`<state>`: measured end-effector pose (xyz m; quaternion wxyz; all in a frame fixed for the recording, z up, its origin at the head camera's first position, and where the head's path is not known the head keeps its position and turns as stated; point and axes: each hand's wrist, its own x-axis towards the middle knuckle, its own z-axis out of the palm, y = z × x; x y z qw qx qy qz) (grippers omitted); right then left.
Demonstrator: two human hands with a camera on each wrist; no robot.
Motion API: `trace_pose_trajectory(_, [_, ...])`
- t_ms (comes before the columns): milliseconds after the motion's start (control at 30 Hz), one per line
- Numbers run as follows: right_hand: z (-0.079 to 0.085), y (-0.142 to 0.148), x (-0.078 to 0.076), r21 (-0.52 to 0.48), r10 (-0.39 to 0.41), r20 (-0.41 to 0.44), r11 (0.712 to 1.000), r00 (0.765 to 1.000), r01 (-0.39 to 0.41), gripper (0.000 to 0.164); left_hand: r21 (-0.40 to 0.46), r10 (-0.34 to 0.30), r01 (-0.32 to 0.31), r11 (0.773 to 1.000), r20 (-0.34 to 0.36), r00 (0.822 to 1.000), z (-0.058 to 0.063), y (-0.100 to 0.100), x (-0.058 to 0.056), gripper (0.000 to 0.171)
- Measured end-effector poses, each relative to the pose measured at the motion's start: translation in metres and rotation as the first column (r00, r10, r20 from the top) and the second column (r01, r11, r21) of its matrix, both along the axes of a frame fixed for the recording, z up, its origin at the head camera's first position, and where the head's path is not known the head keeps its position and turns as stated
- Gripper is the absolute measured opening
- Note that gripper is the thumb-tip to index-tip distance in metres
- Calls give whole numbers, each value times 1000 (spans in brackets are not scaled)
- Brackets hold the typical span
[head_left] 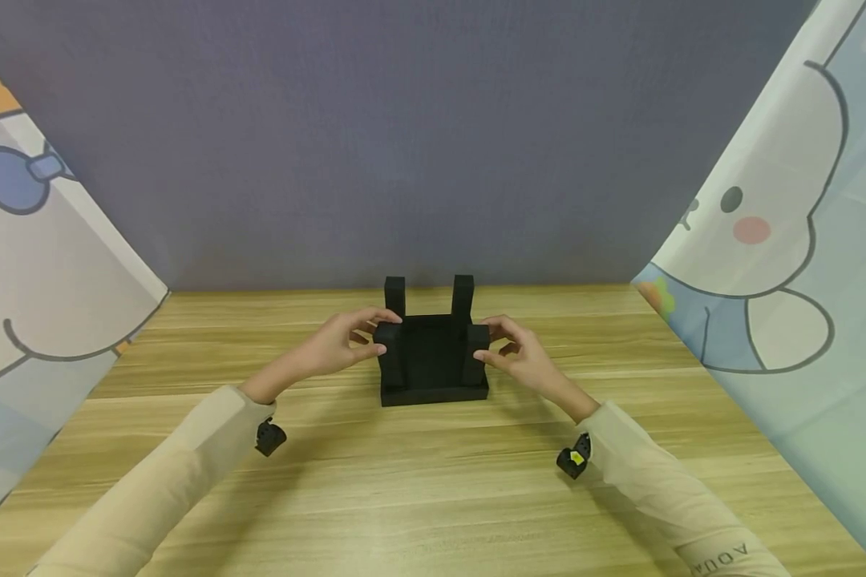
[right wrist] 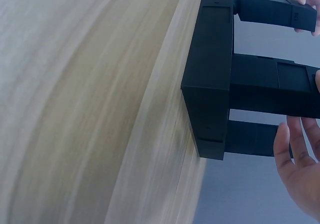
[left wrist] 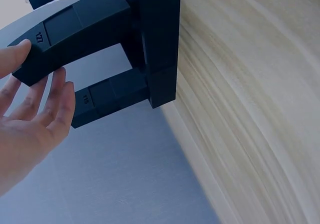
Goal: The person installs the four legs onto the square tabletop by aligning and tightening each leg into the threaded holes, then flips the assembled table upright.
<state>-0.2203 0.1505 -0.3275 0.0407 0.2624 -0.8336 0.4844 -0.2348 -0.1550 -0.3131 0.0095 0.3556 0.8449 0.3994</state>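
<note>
A black square base lies on the table with several upright posts at its corners, like a small upturned stool. My left hand pinches the upper end of the front left post, thumb in front and fingers behind. In the left wrist view that post carries small raised figures near its tip. The front right post is held near its top by my right hand. Part of this hand leaves the right wrist view, beside the post. Two rear posts stand farther back, untouched.
The wood-grain table reaches back to a grey upright panel. Cartoon-printed sheets slope along both sides. A small black wrist device hangs at each sleeve cuff.
</note>
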Motion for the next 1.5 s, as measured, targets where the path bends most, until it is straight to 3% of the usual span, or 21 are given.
trace_pose_trajectory(200, [0, 0, 0, -1, 2, -1, 1000, 1000, -2, 40, 7, 20, -21, 1000, 38, 999, 0, 0, 0, 41])
trace_pose_trajectory(633, [0, 0, 0, 1, 5, -4, 1000, 1000, -5, 40, 75, 159, -162, 984, 45, 986, -11, 12, 8, 42])
trace_pose_trajectory(1000, [-1, 0, 0, -20, 14, -1, 1000, 1000, -14, 40, 68, 273, -270, 961, -41, 961, -17, 18, 14, 43])
trace_pose_trajectory(1300, [-2, 0, -1, -18, 12, 0, 1000, 1000, -12, 41, 73, 315, -309, 948, -86, 945, -21, 20, 14, 40])
trace_pose_trajectory(1500, [-2, 0, -2, -19, 10, -3, 1000, 1000, -11, 40, 60, 302, -297, 953, -84, 950, -18, 21, 13, 41])
